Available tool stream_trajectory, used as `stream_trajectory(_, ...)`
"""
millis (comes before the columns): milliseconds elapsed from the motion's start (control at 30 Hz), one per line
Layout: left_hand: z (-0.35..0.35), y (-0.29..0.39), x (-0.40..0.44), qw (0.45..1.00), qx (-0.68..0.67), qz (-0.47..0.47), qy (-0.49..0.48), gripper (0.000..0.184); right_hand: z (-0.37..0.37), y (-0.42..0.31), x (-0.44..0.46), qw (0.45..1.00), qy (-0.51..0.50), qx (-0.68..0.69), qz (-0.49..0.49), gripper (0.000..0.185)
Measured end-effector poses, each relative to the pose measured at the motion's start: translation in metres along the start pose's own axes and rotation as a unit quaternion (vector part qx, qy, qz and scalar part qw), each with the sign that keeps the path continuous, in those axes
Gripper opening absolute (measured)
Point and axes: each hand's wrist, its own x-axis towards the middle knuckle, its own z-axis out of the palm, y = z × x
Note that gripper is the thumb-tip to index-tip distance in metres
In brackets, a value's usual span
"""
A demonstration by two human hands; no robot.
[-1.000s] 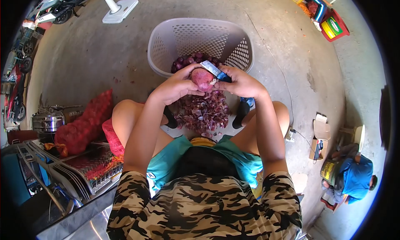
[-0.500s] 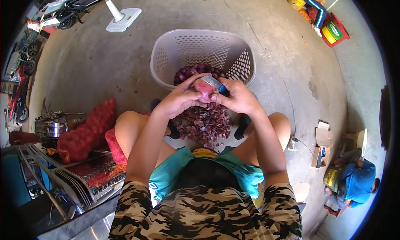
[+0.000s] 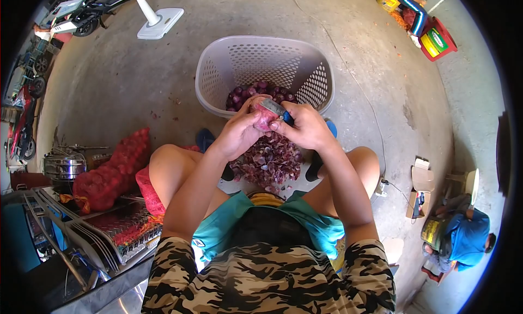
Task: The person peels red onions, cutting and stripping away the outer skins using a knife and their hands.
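A red onion [image 3: 263, 120] rests in my left hand [image 3: 239, 130], whose fingers curl round it. My right hand [image 3: 306, 127] grips the blue handle of a knife [image 3: 273, 106], its short wide blade lying against the top of the onion. The right thumb also presses near the onion's side. Just beyond my hands, several purple onions [image 3: 262, 89] lie in the bottom of a grey perforated laundry basket [image 3: 265, 41]. Below my hands, between my feet, a heap of dry onion skins [image 3: 267, 164] covers the floor.
Red mesh sacks of onions [image 3: 111, 169] and a metal pot [image 3: 64, 166] stand at the left. A white-based stand [image 3: 160, 23] is beyond the basket. Right are an open cardboard box [image 3: 420, 188] and a seated person in blue [image 3: 469, 239]. Another person sits by a red bucket [image 3: 437, 40].
My left hand has turned a little around the onion, and the knife blade has shifted slightly left and down over it. Both hands stay above the skins.
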Motion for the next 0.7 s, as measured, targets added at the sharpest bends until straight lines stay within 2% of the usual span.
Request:
stream_trajectory(100, -0.004, -0.001, -0.001, 0.995, -0.082, 0.001, -0.061, 0.046, 0.000, 0.001, 0.001, 1.000, -0.007, 0.000, -0.004, 0.043)
stream_trajectory(200, -0.007, -0.005, 0.000, 0.994, -0.083, 0.023, -0.068, 0.047, 0.001, 0.003, 0.002, 0.999, -0.016, -0.033, -0.013, 0.045)
stream_trajectory(300, -0.007, -0.003, 0.001, 0.997, -0.024, 0.060, -0.045, 0.048, 0.005, -0.002, 0.001, 0.998, 0.000, -0.060, -0.006, 0.046)
stream_trajectory(500, -0.004, -0.003, 0.003, 0.997, -0.028, 0.071, -0.009, 0.047, 0.016, 0.003, 0.003, 0.994, 0.078, -0.074, 0.003, 0.047)
stream_trajectory(600, -0.001, -0.003, 0.004, 0.997, -0.029, 0.071, 0.016, 0.047, 0.012, 0.001, 0.006, 0.994, 0.081, -0.077, -0.002, 0.047)
stream_trajectory(700, -0.003, -0.003, 0.003, 0.998, -0.030, 0.061, -0.003, 0.048, 0.010, 0.004, 0.007, 0.995, 0.071, -0.068, -0.024, 0.047)
